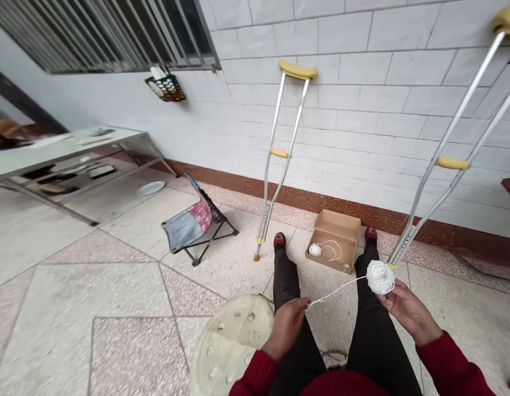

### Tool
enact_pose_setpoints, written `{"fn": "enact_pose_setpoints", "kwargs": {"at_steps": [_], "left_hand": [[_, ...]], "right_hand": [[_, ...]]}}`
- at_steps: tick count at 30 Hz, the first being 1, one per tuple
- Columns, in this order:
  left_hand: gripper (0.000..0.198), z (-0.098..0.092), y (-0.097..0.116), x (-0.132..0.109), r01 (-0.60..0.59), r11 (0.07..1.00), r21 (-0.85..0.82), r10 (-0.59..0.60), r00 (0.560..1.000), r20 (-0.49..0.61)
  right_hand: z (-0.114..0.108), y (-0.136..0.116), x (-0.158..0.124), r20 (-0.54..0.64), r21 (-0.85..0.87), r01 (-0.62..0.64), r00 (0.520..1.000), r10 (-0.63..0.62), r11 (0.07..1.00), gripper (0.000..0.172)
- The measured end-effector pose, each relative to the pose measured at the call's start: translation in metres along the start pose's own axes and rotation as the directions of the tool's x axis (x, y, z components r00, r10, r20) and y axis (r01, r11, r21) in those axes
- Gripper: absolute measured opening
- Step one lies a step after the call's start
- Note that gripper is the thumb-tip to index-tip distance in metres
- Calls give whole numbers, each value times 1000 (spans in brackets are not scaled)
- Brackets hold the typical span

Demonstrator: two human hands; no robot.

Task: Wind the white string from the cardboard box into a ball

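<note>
My right hand (409, 311) holds a ball of white cord (380, 277) at its lower edge, above my right knee. From the ball a slack strand (337, 289) runs left to my left hand (288, 324). My left hand is closed on that strand, with a short end showing by the fingertips. On the floor between my feet lies an opened cardboard box (331, 261). Inside it are a smaller white ball of cord (315, 250) and a loose loop of cord.
One crutch (279, 153) leans on the tiled wall ahead, another crutch (451, 163) at the right. A folding chair (192, 223) stands left of my feet. A round plastic stool (225, 346) is beside my left leg. A long table (65, 146) stands far left.
</note>
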State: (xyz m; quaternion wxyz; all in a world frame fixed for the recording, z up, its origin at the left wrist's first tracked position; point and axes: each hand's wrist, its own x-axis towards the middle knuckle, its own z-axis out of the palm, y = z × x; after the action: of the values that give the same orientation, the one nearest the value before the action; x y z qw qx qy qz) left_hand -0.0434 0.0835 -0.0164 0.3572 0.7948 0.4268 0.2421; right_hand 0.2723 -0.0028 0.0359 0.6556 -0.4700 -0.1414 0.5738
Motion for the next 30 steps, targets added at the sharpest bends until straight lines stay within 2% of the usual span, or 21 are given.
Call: {"fn": "enact_pose_setpoints", "kwargs": {"at_steps": [2, 5, 7, 9, 12, 14, 17, 20, 23, 25, 27, 30], "left_hand": [[27, -4, -9, 5, 103, 992, -80, -114, 982, -152], [30, -20, -11, 31, 190, 955, -226, -258, 908, -329], [33, -30, -1, 53, 184, 905, -385, -327, 877, -351], [39, -36, 16, 73, 151, 791, -593, -388, 873, -295], [40, -38, 44, 94, 127, 636, -761, -368, 917, -154], [36, -39, 61, 103, 86, 604, -793, -319, 937, -142], [25, -44, 84, 112, -10, 702, -712, -189, 962, -200], [16, -55, 109, 117, -147, 845, -514, -27, 948, -316], [17, -66, 133, 123, -259, 856, -447, 90, 927, -365], [18, -68, 144, 130, -266, 791, -551, 87, 940, -329], [25, -63, 151, 139, -234, 677, -698, 55, 962, -269], [38, -37, 151, 151, -135, 490, -861, 40, 990, -133]], "right_hand": [[3, 0, -2, -7, 27, -26, 1000, 26, 999, 33], [13, -1, -7, 14, 61, -93, 996, 92, 994, 36], [19, -2, -10, 39, 70, -129, 991, 126, 989, 37], [21, -5, -11, 53, 71, -130, 991, 127, 989, 36], [14, -15, -10, 25, 70, -97, 995, 95, 993, 37], [7, -27, -9, -5, 63, -41, 999, 42, 997, 37], [2, -54, -8, -36, 64, 85, 996, -82, 994, 33], [11, -92, -12, -11, 57, 161, 987, -161, 985, 29], [31, -129, -20, 60, 34, 238, 969, -240, 971, 28], [48, -148, -25, 117, 15, 306, 945, -305, 952, 28], [65, -162, -28, 181, -13, 360, 918, -352, 933, 27], [93, -174, -29, 290, -49, 391, 886, -361, 919, 26]]}}
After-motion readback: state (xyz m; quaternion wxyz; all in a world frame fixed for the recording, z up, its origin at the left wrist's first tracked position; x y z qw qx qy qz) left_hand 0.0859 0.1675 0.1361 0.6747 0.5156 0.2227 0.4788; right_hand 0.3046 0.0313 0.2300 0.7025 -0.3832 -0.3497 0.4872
